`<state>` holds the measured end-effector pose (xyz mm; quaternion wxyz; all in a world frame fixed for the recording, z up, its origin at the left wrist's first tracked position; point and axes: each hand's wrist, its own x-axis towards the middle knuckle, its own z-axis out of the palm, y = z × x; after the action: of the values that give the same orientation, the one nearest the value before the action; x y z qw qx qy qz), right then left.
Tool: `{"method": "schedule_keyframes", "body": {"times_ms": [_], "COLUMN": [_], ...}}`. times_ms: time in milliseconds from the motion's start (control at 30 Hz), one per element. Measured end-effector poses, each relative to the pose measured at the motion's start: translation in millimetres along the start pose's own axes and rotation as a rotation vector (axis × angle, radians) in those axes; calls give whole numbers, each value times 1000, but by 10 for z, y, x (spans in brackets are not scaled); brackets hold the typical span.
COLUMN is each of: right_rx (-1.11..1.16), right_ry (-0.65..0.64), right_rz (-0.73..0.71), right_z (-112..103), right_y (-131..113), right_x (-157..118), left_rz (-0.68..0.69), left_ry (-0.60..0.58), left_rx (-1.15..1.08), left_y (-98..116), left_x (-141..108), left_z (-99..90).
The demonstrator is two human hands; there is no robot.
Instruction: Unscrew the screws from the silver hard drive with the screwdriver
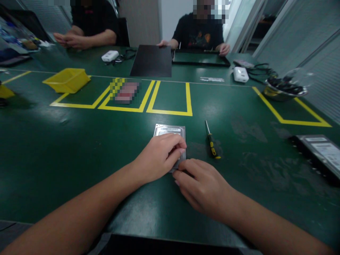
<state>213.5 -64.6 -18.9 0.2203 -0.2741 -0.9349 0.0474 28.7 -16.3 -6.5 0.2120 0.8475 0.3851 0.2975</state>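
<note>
A silver hard drive (171, 129) with a printed label lies on the green table in front of me, partly covered by my hands. My left hand (163, 154) rests across it, fingers curled, with the thumb and forefinger close together at its right edge. At the drive's near right corner, the fingers of my right hand (198, 180) are bent and closed on it; whether something small is between them is hidden. To the right of the drive lies a screwdriver (211, 144) with a black and yellow handle, its tip pointing away from me, touched by neither hand.
A larger drive in a black frame (322, 154) sits at the right edge. Farther off are a yellow bin (67, 80), yellow tape outlines (170, 113), and a metal bowl (285, 91) of dark parts. Two people sit opposite; one holds a black panel (152, 61) and a frame (202, 64).
</note>
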Motion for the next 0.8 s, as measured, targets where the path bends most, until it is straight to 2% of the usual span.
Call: {"method": "schedule_keyframes", "body": {"times_ms": [800], "right_rx": [-137], "right_ry": [-75], "right_rz": [-22], "right_z": [17], "right_y": [-23], "right_x": [-45], "left_rz": [-21], "left_ry": [-84], "left_rx": [-25], "left_y": [31], "left_x": [5], "left_z": [7]}}
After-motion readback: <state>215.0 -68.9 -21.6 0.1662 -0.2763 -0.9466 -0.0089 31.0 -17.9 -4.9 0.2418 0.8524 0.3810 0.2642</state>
